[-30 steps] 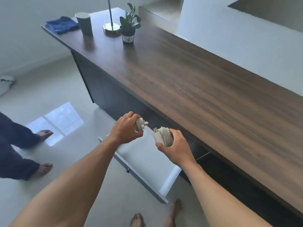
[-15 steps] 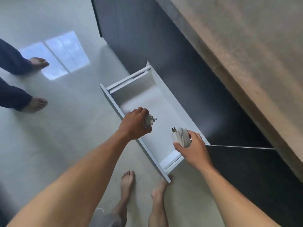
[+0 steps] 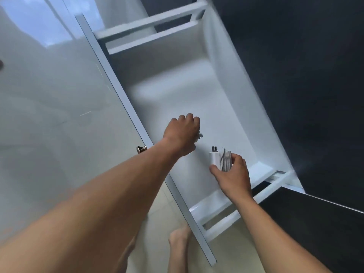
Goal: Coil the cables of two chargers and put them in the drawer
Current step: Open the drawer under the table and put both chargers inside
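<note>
— Where were the hands?

— Both were inside the open drawer (image 3: 173, 79). The left hand (image 3: 182, 133) hung over its white bottom, close behind the front panel (image 3: 118, 99), knuckles up and fingers curled down.

— Was it gripping something?

— Yes, the left-hand charger (image 3: 199, 135). Only a small white bit stuck out past the fingers; the rest was hidden under the hand.

— And the other?

— The right hand (image 3: 233, 174) held the right-hand charger (image 3: 219, 159) between thumb and curled fingers. It was a white block with its cable wound round it and two dark prongs pointing away from the person.

— Where was that one?

— It was over the drawer's bottom, toward the drawer's right end, near the left hand but apart from it. I could not tell whether either charger touched the bottom.

— What else was there?

— There was a round metal knob (image 3: 141, 149) on the front panel, just left of the left forearm. Dark cabinet fronts (image 3: 295, 85) stood behind the drawer, with a pale glossy floor (image 3: 49, 115) before it. A bare foot (image 3: 178, 240) was on the floor near the panel's right end. Everything looked somewhat blurred.
</note>
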A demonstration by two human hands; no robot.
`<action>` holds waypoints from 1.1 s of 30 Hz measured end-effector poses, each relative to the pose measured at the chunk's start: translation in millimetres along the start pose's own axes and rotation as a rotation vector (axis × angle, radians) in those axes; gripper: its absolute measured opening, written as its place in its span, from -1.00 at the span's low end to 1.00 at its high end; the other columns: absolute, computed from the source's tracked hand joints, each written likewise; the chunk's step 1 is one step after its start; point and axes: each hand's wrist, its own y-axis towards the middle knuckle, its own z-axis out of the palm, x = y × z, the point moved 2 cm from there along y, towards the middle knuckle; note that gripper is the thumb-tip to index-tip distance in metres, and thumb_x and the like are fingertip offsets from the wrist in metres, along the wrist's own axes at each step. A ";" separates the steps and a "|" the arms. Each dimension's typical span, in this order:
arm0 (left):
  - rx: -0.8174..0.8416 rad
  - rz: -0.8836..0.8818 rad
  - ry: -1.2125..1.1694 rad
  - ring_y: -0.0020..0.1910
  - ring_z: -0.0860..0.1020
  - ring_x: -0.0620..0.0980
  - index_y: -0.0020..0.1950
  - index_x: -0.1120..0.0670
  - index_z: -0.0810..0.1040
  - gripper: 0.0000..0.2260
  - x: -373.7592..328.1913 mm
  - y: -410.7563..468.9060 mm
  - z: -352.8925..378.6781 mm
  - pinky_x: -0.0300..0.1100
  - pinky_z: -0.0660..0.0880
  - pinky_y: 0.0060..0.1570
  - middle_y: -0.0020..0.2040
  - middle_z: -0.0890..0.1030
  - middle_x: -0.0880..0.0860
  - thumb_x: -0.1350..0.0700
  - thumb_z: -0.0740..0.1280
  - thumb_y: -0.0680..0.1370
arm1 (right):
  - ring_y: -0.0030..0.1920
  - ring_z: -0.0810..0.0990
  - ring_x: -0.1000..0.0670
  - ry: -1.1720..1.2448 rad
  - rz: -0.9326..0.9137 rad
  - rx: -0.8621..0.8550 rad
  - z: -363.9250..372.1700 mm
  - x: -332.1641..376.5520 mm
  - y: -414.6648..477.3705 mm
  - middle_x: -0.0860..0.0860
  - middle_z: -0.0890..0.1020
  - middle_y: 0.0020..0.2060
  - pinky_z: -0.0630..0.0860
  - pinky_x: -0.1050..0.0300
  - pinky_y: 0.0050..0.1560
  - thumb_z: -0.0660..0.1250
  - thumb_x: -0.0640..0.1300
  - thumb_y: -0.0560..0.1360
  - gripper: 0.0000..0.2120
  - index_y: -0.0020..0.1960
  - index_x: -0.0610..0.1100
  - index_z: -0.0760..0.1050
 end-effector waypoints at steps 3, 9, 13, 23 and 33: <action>0.060 -0.039 -0.012 0.06 0.49 0.17 0.25 0.19 0.33 -0.68 -0.2 15.9 19.9 -0.05 0.28 -0.23 0.19 0.41 0.16 0.13 0.29 0.55 | 0.15 0.48 -0.07 0.007 -0.028 -0.042 22.8 -16.7 12.8 0.02 0.43 0.22 0.47 0.07 0.07 0.44 0.06 0.35 -0.40 0.31 -0.06 0.33; 0.035 -0.027 -0.012 -0.14 0.33 0.12 0.19 0.17 0.30 -0.64 -4.0 33.4 32.1 -0.09 0.20 -0.39 0.13 0.40 0.15 0.15 0.35 0.47 | 0.19 0.46 -0.11 0.042 -0.032 -0.050 44.3 -29.8 29.9 -0.01 0.43 0.23 0.50 -0.03 0.12 0.44 0.07 0.35 -0.39 0.32 -0.08 0.33; 0.039 -0.022 0.035 0.00 0.41 0.14 0.22 0.15 0.29 -0.62 -3.1 32.9 34.0 -0.11 0.20 -0.36 0.14 0.42 0.12 0.08 0.32 0.48 | 0.26 0.42 -0.10 0.095 -0.020 -0.040 48.8 -31.2 31.7 -0.02 0.40 0.27 0.44 0.01 0.13 0.43 0.06 0.39 -0.36 0.38 -0.09 0.29; 0.069 -0.032 0.065 0.17 0.44 0.22 0.37 0.17 0.24 -0.54 -3.6 10.6 12.0 -0.02 0.26 -0.07 0.23 0.40 0.19 0.06 0.29 0.55 | 0.34 0.39 -0.03 0.156 -0.014 0.053 4.6 -32.8 9.8 -0.05 0.34 0.38 0.40 0.07 0.24 0.40 0.01 0.48 -0.31 0.48 -0.09 0.15; -0.133 0.044 0.054 0.16 0.47 0.18 0.17 0.11 0.53 -0.78 18.6 -66.9 -54.4 0.00 0.33 0.08 0.10 0.59 0.12 0.08 0.24 0.58 | -0.39 0.51 0.08 0.558 0.159 0.048 -20.0 18.7 -63.6 0.00 0.56 -0.33 0.52 0.18 -0.31 0.18 -0.23 0.57 -0.80 -0.15 -0.13 0.55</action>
